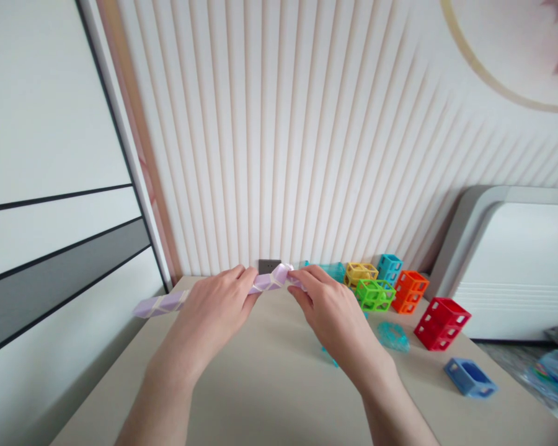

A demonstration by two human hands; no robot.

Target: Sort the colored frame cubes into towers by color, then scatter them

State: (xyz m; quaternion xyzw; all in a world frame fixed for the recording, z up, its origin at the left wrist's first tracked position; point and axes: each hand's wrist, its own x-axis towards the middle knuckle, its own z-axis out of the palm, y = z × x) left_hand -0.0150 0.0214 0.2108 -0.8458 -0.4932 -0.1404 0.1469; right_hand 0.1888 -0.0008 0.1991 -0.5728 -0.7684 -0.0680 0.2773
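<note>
While the left hand [223, 294] wraps around a lilac-and-white segmented strip [266, 282] below the centre of the frame, the right hand [330, 300] pinches its right end between thumb and fingers. The strip looks light and smooth, probably rigid in each segment and pivoting at the joints, best held on either side of one. The left hand hides its middle, the right its tip; its left end blurs.

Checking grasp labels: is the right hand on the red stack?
No, the right hand pinches the lilac strip, and the red stack stands apart.
</note>
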